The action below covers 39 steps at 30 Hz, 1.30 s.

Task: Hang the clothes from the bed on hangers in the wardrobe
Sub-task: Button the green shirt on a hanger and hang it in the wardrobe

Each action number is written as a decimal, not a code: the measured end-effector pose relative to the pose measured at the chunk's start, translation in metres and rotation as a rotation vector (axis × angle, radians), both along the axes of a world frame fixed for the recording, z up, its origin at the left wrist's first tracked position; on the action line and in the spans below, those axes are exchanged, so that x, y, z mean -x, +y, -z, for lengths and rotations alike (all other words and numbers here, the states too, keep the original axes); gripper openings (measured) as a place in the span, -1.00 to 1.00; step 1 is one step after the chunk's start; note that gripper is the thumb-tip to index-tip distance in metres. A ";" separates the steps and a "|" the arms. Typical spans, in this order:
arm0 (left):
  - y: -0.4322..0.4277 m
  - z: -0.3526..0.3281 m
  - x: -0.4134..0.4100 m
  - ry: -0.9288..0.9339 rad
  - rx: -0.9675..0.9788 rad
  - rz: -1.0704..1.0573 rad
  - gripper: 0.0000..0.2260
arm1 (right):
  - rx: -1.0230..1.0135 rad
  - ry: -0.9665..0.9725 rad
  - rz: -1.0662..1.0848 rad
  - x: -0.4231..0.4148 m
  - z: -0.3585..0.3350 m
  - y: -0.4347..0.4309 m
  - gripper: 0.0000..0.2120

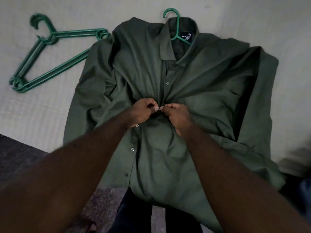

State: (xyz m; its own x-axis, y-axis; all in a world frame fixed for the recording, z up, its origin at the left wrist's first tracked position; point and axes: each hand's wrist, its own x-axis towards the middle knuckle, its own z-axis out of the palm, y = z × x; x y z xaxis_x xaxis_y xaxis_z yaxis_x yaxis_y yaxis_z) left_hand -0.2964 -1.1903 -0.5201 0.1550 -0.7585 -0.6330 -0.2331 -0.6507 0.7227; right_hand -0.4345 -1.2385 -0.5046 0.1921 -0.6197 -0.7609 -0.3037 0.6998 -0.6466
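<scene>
A dark green button-up shirt [193,84] lies face up on the bed with its hem hanging over the near edge. A green plastic hanger [175,22] sits inside its collar, the hook poking out beyond the neck. At mid-chest my left hand [143,111] pinches the left side of the placket. My right hand [176,115] pinches the right side, thumbs almost meeting at a button. The fabric bunches toward both hands. One button above them is fastened; lower buttons hang open.
Several spare green hangers [45,59] lie stacked on the pale bedsheet [42,115] to the left of the shirt. A dark speckled floor [20,158] shows below the bed edge. Something dark and blurred lies at the bed's right edge [294,160].
</scene>
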 end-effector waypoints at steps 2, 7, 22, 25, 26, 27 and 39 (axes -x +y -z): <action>0.001 0.000 0.000 0.020 0.002 -0.005 -0.77 | -0.009 -0.018 -0.017 0.001 -0.001 0.000 -0.85; 0.000 0.000 0.006 -0.047 0.011 -0.035 -0.79 | -0.034 -0.022 -0.055 0.003 -0.005 -0.003 -0.94; -0.005 -0.008 0.011 -0.134 -0.078 -0.013 -0.59 | 0.005 0.000 -0.017 -0.001 0.007 0.005 -0.89; -0.007 -0.010 0.012 -0.227 -0.082 0.058 -0.63 | 0.080 0.061 -0.016 -0.002 0.011 0.009 -0.79; -0.009 -0.011 0.012 -0.247 -0.084 0.064 -0.67 | 0.101 0.076 -0.023 -0.003 0.013 0.010 -0.77; -0.010 -0.012 0.012 -0.257 -0.097 0.065 -0.71 | 0.118 0.091 -0.035 -0.002 0.014 0.011 -0.76; -0.008 -0.018 0.017 -0.175 -0.098 0.059 -0.78 | -0.033 0.059 -0.103 0.002 0.003 -0.001 -0.73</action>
